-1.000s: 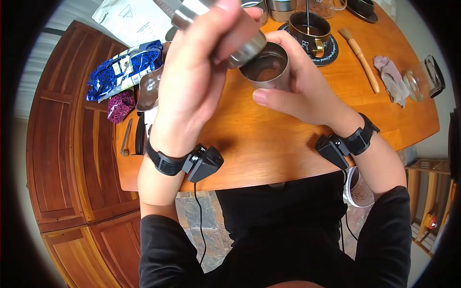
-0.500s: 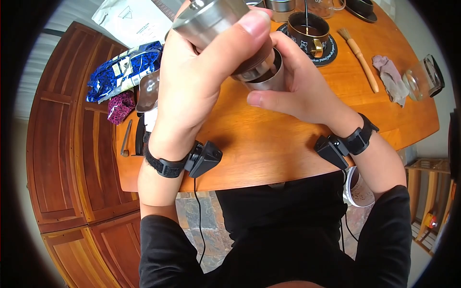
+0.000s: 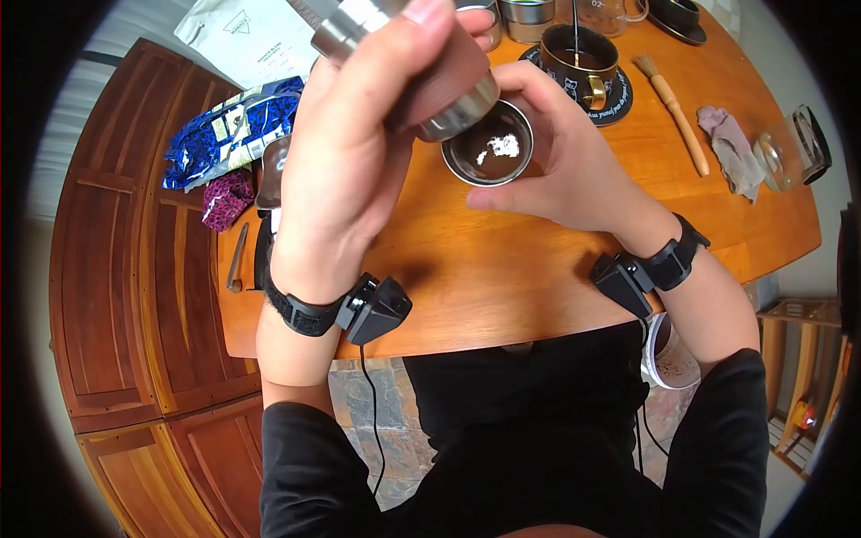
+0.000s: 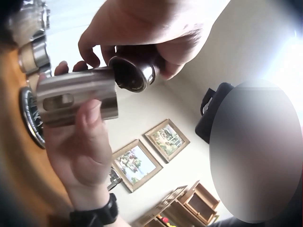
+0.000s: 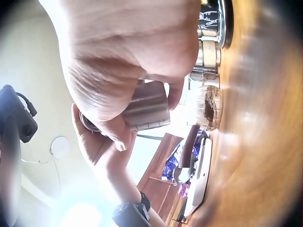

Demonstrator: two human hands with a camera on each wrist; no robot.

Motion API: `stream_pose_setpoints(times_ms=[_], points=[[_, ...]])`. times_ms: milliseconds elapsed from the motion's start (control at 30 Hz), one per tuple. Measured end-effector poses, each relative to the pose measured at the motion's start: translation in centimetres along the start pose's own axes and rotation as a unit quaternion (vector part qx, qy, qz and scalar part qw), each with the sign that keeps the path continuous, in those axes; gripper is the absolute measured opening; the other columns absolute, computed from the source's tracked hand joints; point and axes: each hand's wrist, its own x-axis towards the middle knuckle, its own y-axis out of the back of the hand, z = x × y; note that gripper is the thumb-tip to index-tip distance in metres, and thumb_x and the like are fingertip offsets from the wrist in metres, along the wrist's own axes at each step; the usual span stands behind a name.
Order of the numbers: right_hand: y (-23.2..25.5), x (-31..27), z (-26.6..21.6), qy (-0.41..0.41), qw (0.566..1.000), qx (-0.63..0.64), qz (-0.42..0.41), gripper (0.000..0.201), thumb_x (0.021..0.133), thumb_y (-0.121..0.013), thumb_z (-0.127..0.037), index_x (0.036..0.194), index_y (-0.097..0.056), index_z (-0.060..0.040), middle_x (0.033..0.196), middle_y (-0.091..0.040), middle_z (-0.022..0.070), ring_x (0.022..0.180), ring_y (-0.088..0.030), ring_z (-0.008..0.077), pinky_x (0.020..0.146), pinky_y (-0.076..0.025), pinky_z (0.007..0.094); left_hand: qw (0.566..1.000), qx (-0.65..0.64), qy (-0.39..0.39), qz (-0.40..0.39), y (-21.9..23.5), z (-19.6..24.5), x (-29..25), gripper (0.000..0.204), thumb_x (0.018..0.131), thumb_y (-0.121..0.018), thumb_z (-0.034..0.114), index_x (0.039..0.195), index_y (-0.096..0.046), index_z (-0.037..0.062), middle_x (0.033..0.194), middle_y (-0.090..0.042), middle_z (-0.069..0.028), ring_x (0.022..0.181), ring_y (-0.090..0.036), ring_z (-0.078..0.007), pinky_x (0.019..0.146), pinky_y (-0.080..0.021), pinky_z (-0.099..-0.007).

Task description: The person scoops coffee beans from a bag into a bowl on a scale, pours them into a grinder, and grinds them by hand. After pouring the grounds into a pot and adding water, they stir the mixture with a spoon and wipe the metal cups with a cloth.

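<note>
Left hand: curled round a brown-banded steel cylinder, which is grasped with the thumb laid along its near side; a few fingertips are seen beyond it
Banded cylinder: held tilted above the table, its open lower end turned toward the cup; whether the two rims are touching cannot be told
Right hand: closed about a steel cup, the wall being clasped between thumb and fingers; a spread is kept only as wide as the cup itself
Steel cup: held up off the table, just beside the cylinder's lower end; its mouth is shown to the head camera, with a bright patch inside, and a slot is seen in its side from the left wrist
Beyond the right hand: a black mug is set on a round coaster; a wooden-handled brush is laid near it, then a crumpled cloth
Beside the left hand: a blue packet is placed
</note>
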Motion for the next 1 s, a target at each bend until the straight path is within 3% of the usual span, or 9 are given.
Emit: stream_pose_setpoints(times_ms=[100,400,600,733,767,867,900,1000], points=[[-0.1,0.0,-0.5,-0.029,0.999,0.021,0.004,0.062,0.070,-0.081,0.005,0.121,-0.047,-0.0062,0.116,-0.056,0.0027,0.109,-0.057,0.0112,0.093,-0.050,0.0279,0.999,-0.049,0.013,-0.009,0.5,0.1,0.3,0.049,0.097,-0.054,0.036,0.122,-0.055,-0.0058,0.122,-0.060,-0.0260,0.114,-0.060,-0.0337,0.098,-0.049,-0.0416],[0.0,0.2,-0.2,0.051,0.999,-0.018,0.000,0.062,0.069,-0.079,0.010,0.120,-0.046,-0.0067,0.115,-0.053,0.0015,0.107,-0.057,0.0103,0.092,-0.051,0.0263,0.969,-0.219,0.106,-0.028,1.7,0.2,1.2,0.051,0.094,-0.059,0.037,0.119,-0.051,-0.0067,0.123,-0.057,-0.0257,0.110,-0.059,-0.0327,0.094,-0.050,-0.0409],[0.3,0.3,-0.5,-0.065,0.996,0.056,0.011,0.060,0.072,-0.077,0.010,0.119,-0.043,-0.0057,0.111,-0.056,0.0019,0.107,-0.057,0.0093,0.089,-0.052,0.0251,0.948,-0.278,0.148,-0.037,2.6,0.1,1.4,0.059,0.094,-0.057,0.041,0.125,-0.046,-0.0070,0.127,-0.054,-0.0249,0.114,-0.058,-0.0336,0.098,-0.047,-0.0435],[0.3,0.2,-0.4,-0.093,0.992,0.089,0.017,0.059,0.072,-0.077,0.009,0.119,-0.044,-0.0048,0.110,-0.058,0.0028,0.108,-0.057,0.0104,0.086,-0.054,0.0257,0.933,-0.312,0.178,-0.017,2.2,0.1,1.2,0.063,0.094,-0.054,0.044,0.129,-0.042,-0.0068,0.130,-0.053,-0.0240,0.116,-0.057,-0.0344,0.098,-0.046,-0.0453],[0.4,0.2,-0.3,-0.101,0.990,0.094,0.014,0.059,0.072,-0.078,0.009,0.119,-0.044,-0.0047,0.110,-0.058,0.0030,0.108,-0.057,0.0107,0.086,-0.055,0.0260,0.945,-0.282,0.166,0.018,1.4,0.3,1.0,0.061,0.094,-0.054,0.044,0.128,-0.043,-0.0060,0.130,-0.054,-0.0234,0.116,-0.057,-0.0341,0.093,-0.046,-0.0414],[0.6,0.3,-0.6,-0.121,0.987,0.104,0.002,0.058,0.072,-0.077,0.009,0.119,-0.045,-0.0046,0.111,-0.057,0.0033,0.107,-0.057,0.0114,0.085,-0.056,0.0268,0.945,-0.287,0.155,-0.013,2.3,0.2,1.3,0.060,0.094,-0.054,0.044,0.127,-0.044,-0.0053,0.128,-0.055,-0.0225,0.114,-0.058,-0.0331,0.088,-0.046,-0.0377],[0.6,0.3,-0.4,-0.124,0.986,0.110,0.000,0.058,0.073,-0.077,0.009,0.119,-0.045,-0.0046,0.111,-0.057,0.0033,0.107,-0.057,0.0114,0.085,-0.056,0.0267,0.953,-0.259,0.154,0.042,1.3,0.5,1.2,0.062,0.093,-0.054,0.049,0.128,-0.044,-0.0010,0.120,-0.061,-0.0236,0.109,-0.062,-0.0298,0.091,-0.046,-0.0377],[0.7,0.2,-0.3,-0.120,0.986,0.120,-0.001,0.059,0.073,-0.076,0.009,0.121,-0.045,-0.0046,0.112,-0.055,0.0032,0.109,-0.056,0.0116,0.086,-0.055,0.0270,0.954,-0.261,0.141,0.045,1.2,0.5,1.1,0.058,0.093,-0.055,0.044,0.124,-0.045,-0.0035,0.123,-0.057,-0.0206,0.109,-0.060,-0.0316,0.086,-0.046,-0.0371]])
